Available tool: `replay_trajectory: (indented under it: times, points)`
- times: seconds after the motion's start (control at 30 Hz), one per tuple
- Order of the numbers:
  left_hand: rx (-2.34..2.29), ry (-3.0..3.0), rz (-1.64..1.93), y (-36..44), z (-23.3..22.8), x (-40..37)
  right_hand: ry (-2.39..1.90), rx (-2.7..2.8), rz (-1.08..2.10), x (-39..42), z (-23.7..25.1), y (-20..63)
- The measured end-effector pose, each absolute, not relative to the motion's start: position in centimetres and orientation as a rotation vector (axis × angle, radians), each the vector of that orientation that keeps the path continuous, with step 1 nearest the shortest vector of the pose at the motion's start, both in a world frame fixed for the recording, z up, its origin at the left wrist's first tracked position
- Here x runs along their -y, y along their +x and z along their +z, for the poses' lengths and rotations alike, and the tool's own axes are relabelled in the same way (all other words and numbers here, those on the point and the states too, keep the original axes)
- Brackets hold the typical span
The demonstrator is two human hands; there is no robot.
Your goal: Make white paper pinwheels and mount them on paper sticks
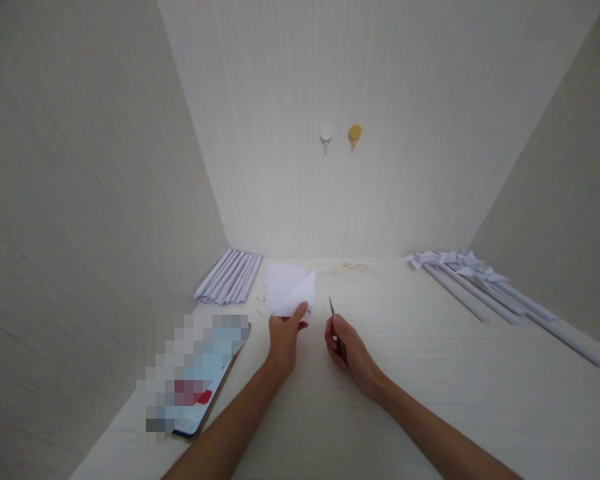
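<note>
My left hand (285, 337) is closed on a folded sheet of white paper (290, 290), thumb on top and fingers beneath. A slanting crease or flap crosses the paper, which is held up over the tabletop. To the right, and apart from the paper, my right hand (349, 347) grips a slim pointed metal blade (332, 307) with a dark handle, its tip pointing up and away. The fingers cover most of the handle, so whether it is a knife or closed scissors cannot be made out.
Rolled paper tubes (230, 277) lie side by side at the back left. More tubes with pointed, folded paper ends (450, 260) lie at the right. A partly blurred phone (205, 397) rests at the left. Two hooks (355, 133) are on the back wall; side walls (555, 187) enclose the tabletop.
</note>
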State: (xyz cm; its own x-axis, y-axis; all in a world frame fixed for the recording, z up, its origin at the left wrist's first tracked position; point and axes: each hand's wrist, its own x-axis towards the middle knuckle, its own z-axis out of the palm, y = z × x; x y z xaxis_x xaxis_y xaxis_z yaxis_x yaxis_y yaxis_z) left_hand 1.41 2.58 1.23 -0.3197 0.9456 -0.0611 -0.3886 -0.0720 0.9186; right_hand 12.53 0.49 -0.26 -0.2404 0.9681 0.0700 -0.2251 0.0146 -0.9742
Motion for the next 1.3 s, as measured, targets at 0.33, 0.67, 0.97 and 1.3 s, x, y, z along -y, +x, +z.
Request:
replay_trajectory:
  times: [0.33, 0.67, 0.97, 1.3]
  points:
    - [-0.995, 0.681, 1.572, 2.2, 1.3, -2.0, -1.027, 1.526, 1.239, 0.1, -0.9, 12.4]
    - [-1.041, 0.667, 1.585, 2.3, 1.4, -1.9, -1.023, 1.502, 1.200, -0.1, -1.5, 12.3]
    - [-1.038, 0.668, 1.572, 2.4, 1.4, -1.8, -1.040, 1.510, 1.182, -0.1, -1.5, 12.4]
    - [-1.033, 0.634, 1.581, 2.6, 1.3, -1.8, -1.086, 1.573, 1.119, 0.1, -0.8, 12.4]
